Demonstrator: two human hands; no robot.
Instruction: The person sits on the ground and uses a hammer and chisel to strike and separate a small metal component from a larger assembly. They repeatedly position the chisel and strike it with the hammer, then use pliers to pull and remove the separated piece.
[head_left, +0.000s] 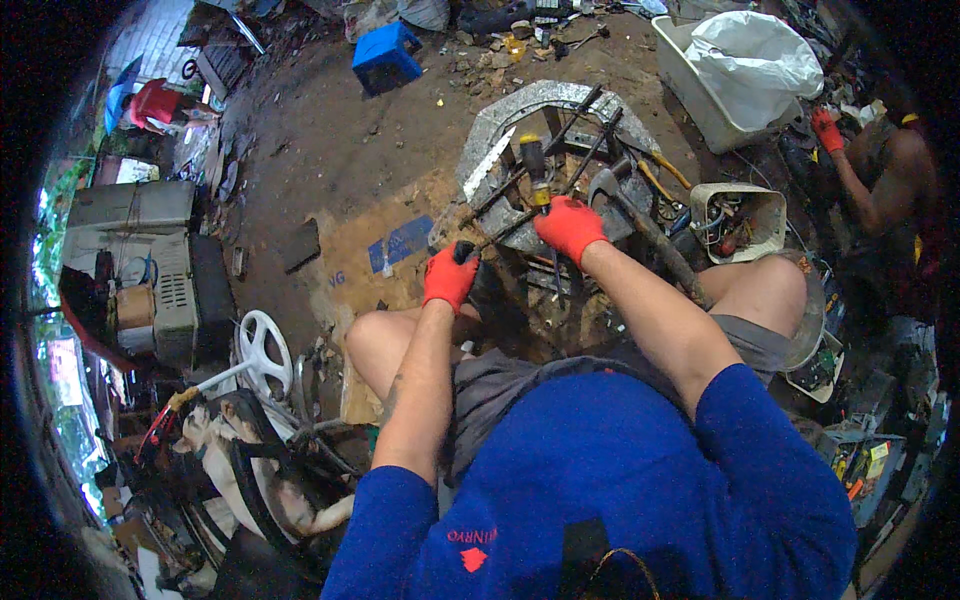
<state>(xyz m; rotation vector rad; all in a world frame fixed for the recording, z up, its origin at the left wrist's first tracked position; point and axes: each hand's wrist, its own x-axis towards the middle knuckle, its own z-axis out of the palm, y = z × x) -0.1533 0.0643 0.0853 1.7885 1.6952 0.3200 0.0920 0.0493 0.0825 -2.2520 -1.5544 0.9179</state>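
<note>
My right hand (pixel 572 228), in a red glove, is closed at the lower end of a screwdriver (pixel 535 165) with a yellow and black handle pointing up. My left hand (pixel 450 275), also red-gloved, is closed around something small and dark. A dark bar (pixel 503 230) runs between the two hands. Beneath them lies a many-sided grey metal frame (pixel 480 135) with dark rods across it. An axe-like tool (pixel 605 188) with a long handle rests just right of my right hand; orange-handled pliers (pixel 655 185) lie beyond.
Flattened cardboard (pixel 400 210) covers ground to the left. A square container of wires (pixel 745 215) stands right, near a white tub (pixel 690 90). Ahead is a blue stool (pixel 387 58). A white handwheel (pixel 265 355) stands left; another person's red-gloved hand (pixel 827 130) is at far right.
</note>
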